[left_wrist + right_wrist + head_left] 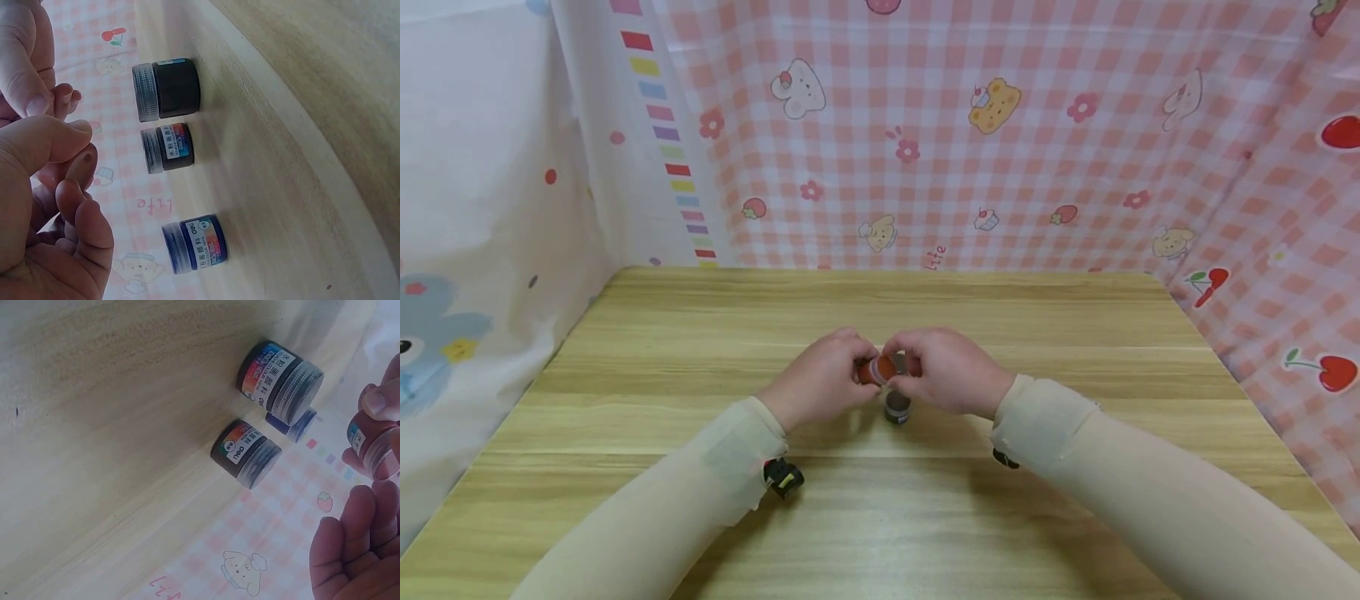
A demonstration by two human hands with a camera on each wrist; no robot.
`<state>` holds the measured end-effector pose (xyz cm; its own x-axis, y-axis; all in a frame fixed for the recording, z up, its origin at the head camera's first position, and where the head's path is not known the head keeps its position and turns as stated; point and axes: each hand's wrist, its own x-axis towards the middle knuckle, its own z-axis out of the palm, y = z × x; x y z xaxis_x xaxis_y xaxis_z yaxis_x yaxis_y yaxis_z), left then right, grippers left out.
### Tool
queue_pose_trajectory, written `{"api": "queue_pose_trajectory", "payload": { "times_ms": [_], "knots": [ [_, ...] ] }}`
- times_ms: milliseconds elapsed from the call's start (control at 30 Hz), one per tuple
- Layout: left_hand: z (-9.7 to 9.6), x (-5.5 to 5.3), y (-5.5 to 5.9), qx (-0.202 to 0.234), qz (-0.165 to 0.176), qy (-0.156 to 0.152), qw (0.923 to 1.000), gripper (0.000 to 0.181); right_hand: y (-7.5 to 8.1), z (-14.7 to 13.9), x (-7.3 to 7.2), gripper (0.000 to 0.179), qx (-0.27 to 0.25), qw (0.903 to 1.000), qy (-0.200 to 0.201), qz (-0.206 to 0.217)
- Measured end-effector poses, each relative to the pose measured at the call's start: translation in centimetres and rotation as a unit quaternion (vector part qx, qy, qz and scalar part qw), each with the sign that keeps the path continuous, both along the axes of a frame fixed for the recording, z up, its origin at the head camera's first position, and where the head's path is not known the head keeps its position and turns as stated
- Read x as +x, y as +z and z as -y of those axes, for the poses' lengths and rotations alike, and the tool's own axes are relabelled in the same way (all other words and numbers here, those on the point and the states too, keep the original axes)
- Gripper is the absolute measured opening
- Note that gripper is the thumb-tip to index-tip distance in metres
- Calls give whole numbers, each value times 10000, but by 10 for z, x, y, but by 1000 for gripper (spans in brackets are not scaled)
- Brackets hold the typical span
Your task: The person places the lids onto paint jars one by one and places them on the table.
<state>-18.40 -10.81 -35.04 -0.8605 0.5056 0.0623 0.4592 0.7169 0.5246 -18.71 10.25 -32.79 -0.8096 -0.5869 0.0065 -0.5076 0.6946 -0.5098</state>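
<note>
A small red paint jar (875,370) is held tilted above the table, its clear lid turned to the right. My left hand (823,375) grips the jar's body; the right wrist view also shows the red jar (361,439) in its fingers. At the lid end, the thumb and index finger of my right hand (955,371) pinch the rim from both sides, while its other fingers (359,525) stay loosely bent. Below the hands stands a dark paint jar (897,408). The left wrist view shows a smaller dark jar (177,147) and a blue jar (203,242), both lidded and upright.
The wooden table (880,533) reaches back to a pink checked curtain (940,167). Black wrist devices show under the left sleeve (784,477) and right sleeve (1006,458). The standing jars sit close together beneath the hands.
</note>
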Motion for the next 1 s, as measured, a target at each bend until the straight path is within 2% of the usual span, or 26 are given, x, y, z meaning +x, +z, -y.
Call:
{"api": "queue_pose_trajectory", "payload": {
  "times_ms": [100, 333, 500, 733, 1000],
  "knots": [
    [0, 0, 0, -19, 5, 2, 10000, 22, 1, 0, 0, 23, -15, 10000, -4, 17],
    [0, -1, 0, 19, -17, -19, 10000, 19, 1, 1, 1, 32, 11, 9999, 33, -104],
    [0, -1, 0, -12, -3, -59, 10000, 20, 1, 1, 2, 21, -20, 10000, 17, -8],
    [0, -1, 0, -8, -33, -49, 10000, 22, -1, 1, 1, 30, -6, 10000, -2, -47],
    [0, 0, -1, -36, 75, -11, 10000, 22, -1, 1, 1, 23, -51, 9999, -20, 84]
  ]
}}
